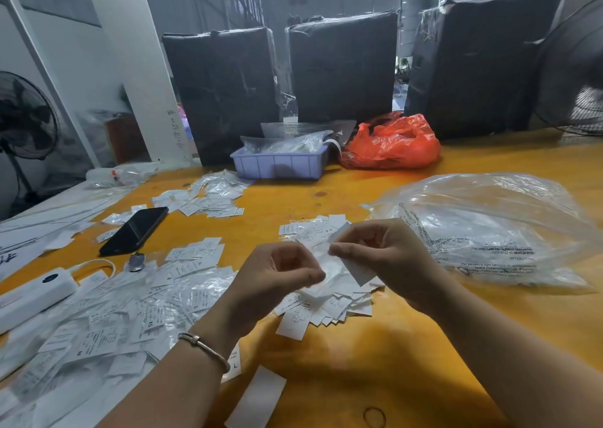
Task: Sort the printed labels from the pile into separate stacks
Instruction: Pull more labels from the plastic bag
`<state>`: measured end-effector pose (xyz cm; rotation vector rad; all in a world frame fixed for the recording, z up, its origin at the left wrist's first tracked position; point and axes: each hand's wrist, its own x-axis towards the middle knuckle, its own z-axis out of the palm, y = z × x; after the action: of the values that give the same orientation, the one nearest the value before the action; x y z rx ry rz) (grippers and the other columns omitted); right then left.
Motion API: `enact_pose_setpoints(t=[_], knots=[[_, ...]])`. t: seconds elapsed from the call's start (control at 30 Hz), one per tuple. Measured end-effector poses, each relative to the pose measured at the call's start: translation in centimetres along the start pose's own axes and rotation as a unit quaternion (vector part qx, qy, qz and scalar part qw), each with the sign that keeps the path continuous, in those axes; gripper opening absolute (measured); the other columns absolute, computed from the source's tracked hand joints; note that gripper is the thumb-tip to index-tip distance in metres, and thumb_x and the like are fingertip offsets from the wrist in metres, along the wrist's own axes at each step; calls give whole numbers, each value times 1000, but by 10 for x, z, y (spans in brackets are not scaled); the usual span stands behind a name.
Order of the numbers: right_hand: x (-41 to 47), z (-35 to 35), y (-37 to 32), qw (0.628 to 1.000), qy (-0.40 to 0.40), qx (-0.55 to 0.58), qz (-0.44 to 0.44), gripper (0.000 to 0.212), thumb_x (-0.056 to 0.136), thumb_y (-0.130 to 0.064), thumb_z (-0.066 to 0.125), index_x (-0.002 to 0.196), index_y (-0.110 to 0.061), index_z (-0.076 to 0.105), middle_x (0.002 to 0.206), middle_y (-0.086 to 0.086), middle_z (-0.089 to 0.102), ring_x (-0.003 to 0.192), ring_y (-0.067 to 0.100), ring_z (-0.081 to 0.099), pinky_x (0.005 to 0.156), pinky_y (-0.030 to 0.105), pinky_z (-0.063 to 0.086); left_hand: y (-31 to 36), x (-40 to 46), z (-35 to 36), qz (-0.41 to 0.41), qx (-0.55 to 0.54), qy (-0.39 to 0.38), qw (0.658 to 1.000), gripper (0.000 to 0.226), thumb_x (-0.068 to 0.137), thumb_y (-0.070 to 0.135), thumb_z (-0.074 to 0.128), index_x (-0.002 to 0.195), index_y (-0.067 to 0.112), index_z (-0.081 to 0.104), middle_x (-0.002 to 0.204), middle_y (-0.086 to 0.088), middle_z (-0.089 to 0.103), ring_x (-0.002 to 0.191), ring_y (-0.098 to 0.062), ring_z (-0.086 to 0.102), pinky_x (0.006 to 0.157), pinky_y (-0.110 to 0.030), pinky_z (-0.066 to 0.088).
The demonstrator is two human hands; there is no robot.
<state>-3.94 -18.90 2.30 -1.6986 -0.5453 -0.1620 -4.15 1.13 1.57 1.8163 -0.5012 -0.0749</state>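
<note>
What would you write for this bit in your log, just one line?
stage: sorting | left hand: pinches white printed labels | right hand: pinches same labels | below: label pile on yellow table

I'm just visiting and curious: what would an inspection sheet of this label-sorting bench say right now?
Surface: orange table, mostly covered on the left.
Job's things: label pile under the hands; sorted labels spread to the left.
Clutter: black phone, rubber band, clear plastic bag, red bag, purple tray.
Grips: left hand and right hand both pinch labels from the pile.
Cables: white cable looping from a white power bank.
Surroundings: three black wrapped bales, fans at both sides.
</note>
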Motion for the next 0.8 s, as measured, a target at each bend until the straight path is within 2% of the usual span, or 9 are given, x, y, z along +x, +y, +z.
enact_pose_setpoints(t=[0.1, 0.17, 0.27, 0.33, 0.4, 0.47, 0.57, 0.7, 0.8], knots=[[0, 0, 0, 992, 0, -123, -25, 8, 81, -15, 74, 73, -13, 73, 63, -3, 64, 57, 6, 50, 54, 21, 39, -1, 0, 4, -24, 85, -57, 995, 5, 77, 11, 78, 78, 7, 75, 76, -12, 70, 72, -17, 62, 69, -29, 49], [1, 1, 0, 978, -12, -204, -41, 12, 83, -22, 73, 74, -14, 73, 63, 0, 65, 55, 6, 49, 54, 25, 39, -2, 0, 7, -21, 78, -52, 995, 2, 79, 8, 78, 79, 6, 77, 73, -9, 71, 68, -14, 62, 65, -23, 50], [3, -2, -3, 982, 16, -185, -38, 40, 81, -46, 64, 70, -8, 73, 53, 11, 57, 49, 10, 42, 49, 27, 31, 0, 1, 6, -2, 20, 6, 1000, 4, 79, 9, 78, 79, 6, 76, 69, -7, 70, 63, -11, 61, 59, -18, 48], [3, -8, -5, 990, 15, -141, -20, 43, 74, -51, 65, 69, -8, 72, 48, -1, 52, 47, 7, 41, 48, 21, 30, -1, 2, 4, 16, -19, 45, 999, 14, 74, 18, 79, 81, 6, 76, 69, -6, 70, 63, -11, 62, 59, -18, 49], [2, -8, -7, 993, -4, -114, -7, 25, 75, -39, 74, 67, -15, 73, 47, -13, 52, 46, 0, 41, 47, 14, 31, -1, 2, 2, 19, -50, 62, 997, 24, 70, 26, 78, 82, 6, 75, 70, -7, 70, 65, -13, 64, 60, -19, 50], [2, -6, -5, 995, -14, -99, -10, 13, 79, -22, 76, 67, -18, 72, 49, -15, 55, 48, -2, 43, 49, 11, 33, -1, 1, 2, 18, -47, 55, 997, 25, 69, 26, 78, 82, 6, 75, 73, -10, 72, 66, -16, 66, 62, -20, 52], [2, -4, -2, 992, -27, -122, -25, 15, 81, -13, 75, 67, -17, 71, 52, -13, 57, 50, 0, 44, 51, 16, 34, -1, 0, 4, 7, -17, 19, 1000, 18, 76, 20, 77, 84, 4, 74, 76, -11, 74, 68, -21, 70, 64, -26, 55], [2, -4, -3, 984, -68, -162, -24, 23, 81, -13, 75, 64, -28, 67, 55, -9, 58, 53, 6, 46, 53, 24, 35, 1, 0, 6, 10, -14, 8, 1000, 19, 84, 17, 71, 92, 1, 73, 80, -11, 76, 70, -27, 74, 61, -30, 58], [3, -8, -6, 988, -23, -149, -28, 21, 81, -4, 72, 78, -25, 71, 69, -9, 67, 63, 11, 60, 58, 23, 48, 3, -1, 4, 23, -26, 34, 999, 20, 83, 17, 70, 91, -2, 72, 79, -13, 76, 68, -28, 74, 57, -28, 58]])
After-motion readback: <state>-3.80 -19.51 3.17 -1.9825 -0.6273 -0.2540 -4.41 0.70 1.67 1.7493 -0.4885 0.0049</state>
